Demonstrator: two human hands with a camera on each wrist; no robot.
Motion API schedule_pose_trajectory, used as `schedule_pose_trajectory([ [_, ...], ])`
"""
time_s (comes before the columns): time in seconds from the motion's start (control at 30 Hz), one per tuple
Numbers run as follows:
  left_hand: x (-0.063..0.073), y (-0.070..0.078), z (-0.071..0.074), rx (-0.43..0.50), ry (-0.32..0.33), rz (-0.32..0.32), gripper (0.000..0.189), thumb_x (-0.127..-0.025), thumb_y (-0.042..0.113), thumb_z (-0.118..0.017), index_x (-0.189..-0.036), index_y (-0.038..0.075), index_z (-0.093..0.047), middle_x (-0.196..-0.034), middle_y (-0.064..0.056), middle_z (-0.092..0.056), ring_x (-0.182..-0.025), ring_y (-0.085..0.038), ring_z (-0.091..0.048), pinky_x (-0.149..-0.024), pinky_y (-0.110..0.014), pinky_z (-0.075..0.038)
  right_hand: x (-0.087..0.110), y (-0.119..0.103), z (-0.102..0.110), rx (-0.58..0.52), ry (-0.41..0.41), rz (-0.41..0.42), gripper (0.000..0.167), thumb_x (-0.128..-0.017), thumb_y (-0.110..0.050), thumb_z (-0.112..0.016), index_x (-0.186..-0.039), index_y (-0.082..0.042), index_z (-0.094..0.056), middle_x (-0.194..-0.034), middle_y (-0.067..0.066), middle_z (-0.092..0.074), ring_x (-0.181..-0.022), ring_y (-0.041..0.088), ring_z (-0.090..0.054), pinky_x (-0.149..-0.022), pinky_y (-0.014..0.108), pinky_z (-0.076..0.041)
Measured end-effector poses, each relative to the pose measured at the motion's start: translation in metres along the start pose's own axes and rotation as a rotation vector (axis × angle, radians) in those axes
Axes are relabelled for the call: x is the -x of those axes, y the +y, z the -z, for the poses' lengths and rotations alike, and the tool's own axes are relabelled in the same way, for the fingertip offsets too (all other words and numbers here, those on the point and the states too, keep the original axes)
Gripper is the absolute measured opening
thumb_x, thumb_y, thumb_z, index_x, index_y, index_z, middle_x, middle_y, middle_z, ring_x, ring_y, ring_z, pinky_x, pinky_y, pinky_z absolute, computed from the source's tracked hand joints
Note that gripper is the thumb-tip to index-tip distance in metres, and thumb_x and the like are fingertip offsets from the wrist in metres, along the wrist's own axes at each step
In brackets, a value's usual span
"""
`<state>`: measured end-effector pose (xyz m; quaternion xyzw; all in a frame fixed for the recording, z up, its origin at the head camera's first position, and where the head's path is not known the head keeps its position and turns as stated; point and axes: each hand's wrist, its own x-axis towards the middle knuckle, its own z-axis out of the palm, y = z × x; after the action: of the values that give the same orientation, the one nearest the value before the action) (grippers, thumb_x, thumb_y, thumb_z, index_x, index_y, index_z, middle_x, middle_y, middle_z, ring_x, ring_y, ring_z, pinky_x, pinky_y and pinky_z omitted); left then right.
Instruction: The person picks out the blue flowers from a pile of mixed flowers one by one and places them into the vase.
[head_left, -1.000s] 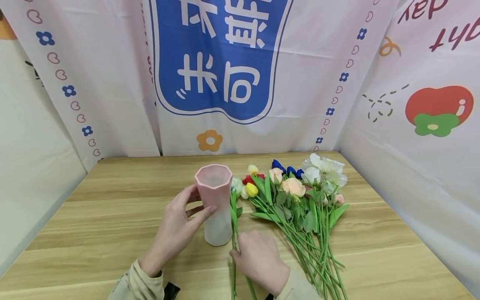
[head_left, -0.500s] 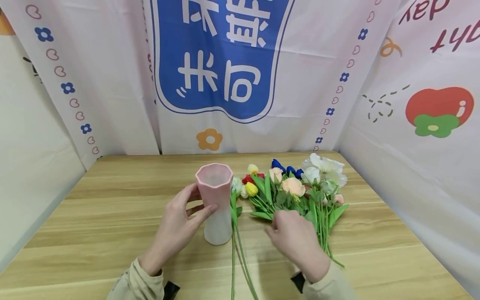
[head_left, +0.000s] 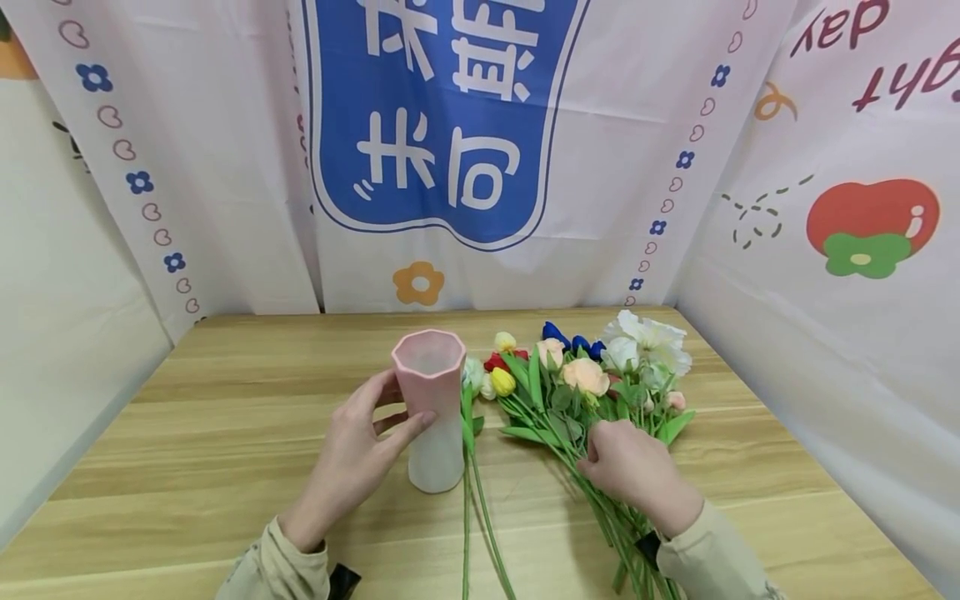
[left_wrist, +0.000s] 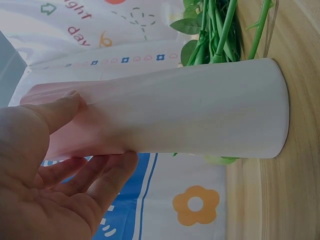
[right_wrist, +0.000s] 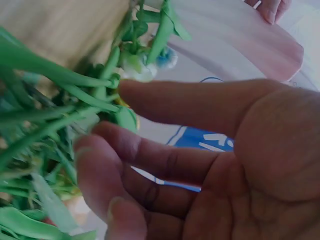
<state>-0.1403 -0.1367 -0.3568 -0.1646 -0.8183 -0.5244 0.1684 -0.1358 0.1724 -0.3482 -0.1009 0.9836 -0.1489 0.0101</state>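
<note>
A tall vase, pink at the top and fading to white, stands upright on the table. My left hand grips its upper part, thumb on the near side and fingers behind, as the left wrist view also shows. To the right lies a loose bunch of artificial flowers with long green stems. My right hand is over those stems. In the right wrist view its thumb and bent fingers are apart, with the tips right at several green stems.
Two separate flower stems lie just right of the vase, their pale heads partly hidden behind it. Printed white cloth hangs along the back and right of the wooden table.
My right hand has left the two stems beside the vase and moved right, over the stems of the bunch. The left hand and vase have stayed in place.
</note>
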Motion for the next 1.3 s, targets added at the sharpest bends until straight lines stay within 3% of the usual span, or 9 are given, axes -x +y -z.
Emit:
schedule_pose_trajectory([
  [0.17,0.001,0.0,0.0,0.001,0.001,0.003,0.058,-0.085,0.018,-0.08,-0.135,0.006,-0.053,-0.123,-0.009,-0.06,-0.109,-0.025,-0.06,-0.083,-0.031,-0.059,0.001,0.004,-0.013,0.01,-0.044,0.016,0.053,-0.082,-0.012,-0.078,-0.051,-0.016,-0.035,-0.049,-0.009,-0.016,-0.046,0.007,-0.019,-0.04,0.02,-0.018],
  [0.37,0.001,-0.001,0.0,0.004,0.003,0.005,0.058,-0.085,0.018,-0.08,-0.135,0.006,-0.053,-0.123,-0.009,-0.06,-0.109,-0.025,-0.06,-0.083,-0.032,-0.059,0.002,0.003,-0.023,0.056,-0.031,0.028,0.044,-0.076,-0.004,-0.074,-0.057,-0.015,-0.036,-0.052,-0.005,-0.023,-0.046,0.011,-0.026,-0.039,0.025,-0.026],
  [0.53,0.001,-0.001,0.0,0.009,0.002,0.007,0.058,-0.085,0.019,-0.08,-0.135,0.006,-0.053,-0.123,-0.009,-0.06,-0.109,-0.025,-0.06,-0.083,-0.032,-0.059,0.003,0.002,-0.025,0.083,0.003,0.043,0.041,-0.073,-0.001,-0.072,-0.058,-0.015,-0.036,-0.053,-0.004,-0.026,-0.046,0.012,-0.03,-0.038,0.027,-0.029],
  [0.7,0.001,-0.001,0.0,-0.003,0.004,0.007,0.059,-0.085,0.019,-0.08,-0.135,0.006,-0.053,-0.123,-0.009,-0.06,-0.108,-0.025,-0.06,-0.083,-0.033,-0.059,0.004,0.0,-0.022,0.096,0.058,0.039,0.041,-0.073,0.005,-0.061,-0.055,-0.017,-0.032,-0.054,-0.006,-0.019,-0.046,0.01,-0.022,-0.037,0.023,-0.021],
  [0.9,0.002,-0.004,0.0,-0.013,0.003,0.0,0.059,-0.085,0.021,-0.08,-0.135,0.006,-0.053,-0.122,-0.008,-0.06,-0.108,-0.024,-0.06,-0.083,-0.032,-0.059,0.01,-0.007,-0.017,0.068,0.116,-0.022,0.054,-0.084,-0.006,-0.071,-0.053,-0.019,-0.029,-0.054,-0.007,-0.015,-0.047,0.009,-0.017,-0.039,0.02,-0.015],
  [1.07,0.001,-0.003,0.0,-0.01,0.003,0.005,0.06,-0.085,0.02,-0.08,-0.136,0.006,-0.052,-0.123,-0.007,-0.06,-0.108,-0.023,-0.06,-0.082,-0.03,-0.059,0.017,-0.014,-0.017,-0.014,0.162,-0.026,0.049,-0.081,-0.001,-0.064,-0.05,-0.019,-0.031,-0.049,-0.009,-0.017,-0.045,0.008,-0.018,-0.038,0.019,-0.014],
  [1.3,0.001,-0.003,0.0,0.004,0.006,0.003,0.059,-0.085,0.02,-0.08,-0.135,0.005,-0.052,-0.123,-0.009,-0.06,-0.109,-0.025,-0.06,-0.083,-0.03,-0.058,0.02,-0.022,-0.017,-0.021,0.241,-0.039,0.049,-0.08,-0.001,-0.064,-0.047,-0.019,-0.033,-0.046,-0.011,-0.017,-0.043,0.008,-0.022,-0.037,0.019,-0.016],
])
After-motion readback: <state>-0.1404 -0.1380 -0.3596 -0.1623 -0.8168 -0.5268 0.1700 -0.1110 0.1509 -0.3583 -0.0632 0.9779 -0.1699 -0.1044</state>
